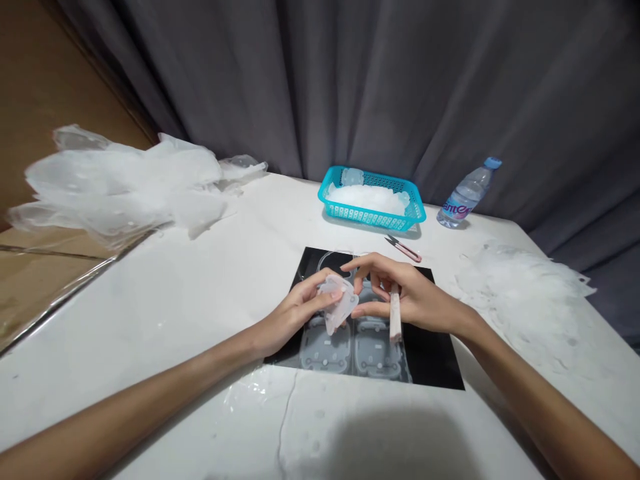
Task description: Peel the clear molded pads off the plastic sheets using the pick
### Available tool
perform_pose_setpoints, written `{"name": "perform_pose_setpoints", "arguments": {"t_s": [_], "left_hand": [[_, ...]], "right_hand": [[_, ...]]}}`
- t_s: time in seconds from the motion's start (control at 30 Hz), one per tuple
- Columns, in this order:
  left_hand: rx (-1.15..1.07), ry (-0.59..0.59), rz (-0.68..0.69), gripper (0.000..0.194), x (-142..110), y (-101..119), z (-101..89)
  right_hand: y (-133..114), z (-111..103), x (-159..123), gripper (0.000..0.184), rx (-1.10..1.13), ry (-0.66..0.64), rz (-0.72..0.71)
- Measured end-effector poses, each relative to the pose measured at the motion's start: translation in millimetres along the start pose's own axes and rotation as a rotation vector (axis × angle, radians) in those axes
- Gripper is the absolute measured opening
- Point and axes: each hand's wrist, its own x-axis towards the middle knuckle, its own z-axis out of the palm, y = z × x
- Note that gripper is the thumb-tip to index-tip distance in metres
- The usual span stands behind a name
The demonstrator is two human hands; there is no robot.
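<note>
My left hand pinches a small translucent, milky plastic piece with rounded corners between thumb and fingers. Just to its right, my right hand has thumb and index finger apart near the edge of that piece; whether they touch it I cannot tell. A pale, wood-like stick is tucked in the right palm under the curled fingers. Both hands hover over a black mat with a clear sheet of rounded-square translucent pieces on it, partly hidden by my hands.
Beyond the mat lie small thread snips and a turquoise basket holding translucent pieces. A water bottle stands at back right. Translucent plastic heaps on the right and clear film bags on the left flank the white table.
</note>
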Motion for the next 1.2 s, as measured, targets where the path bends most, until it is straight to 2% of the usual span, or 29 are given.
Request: {"name": "perform_pose_setpoints", "arguments": {"t_s": [0.13, 0.37, 0.7, 0.83, 0.93, 1.07, 1.2], "left_hand": [[0.030, 0.048, 0.031, 0.021, -0.6, 7.5, 2.5], [0.025, 0.116, -0.061, 0.032, -0.4, 4.9, -2.7], [-0.345, 0.145, -0.140, 0.018, 1.8, 7.1, 1.3], [-0.494, 0.044, -0.195, 0.042, 2.6, 7.2, -2.8], [-0.557, 0.021, -0.191, 0.060, 2.4, 10.0, -3.5], [-0.609, -0.005, -0.185, 0.066, 0.4, 14.0, -0.3], [-0.607, -0.024, -0.165, 0.067, -1.3, 14.0, 2.0]], "right_hand": [[-3.1, -3.6, -2.2, 0.034, -0.080, -0.056, 0.008], [-4.1, -4.9, -6.0, 0.029, -0.298, -0.095, -0.025], [1.5, -4.7, -6.5, 0.024, -0.374, -0.120, -0.026], [-4.3, -0.5, -6.7, 0.032, -0.389, -0.173, -0.018], [-3.1, 9.9, -4.6, 0.030, -0.482, -0.139, -0.036], [8.5, 25.4, -1.3, 0.024, -0.603, -0.040, -0.114], [16.7, 29.3, -0.7, 0.015, -0.632, -0.028, -0.221]]}}
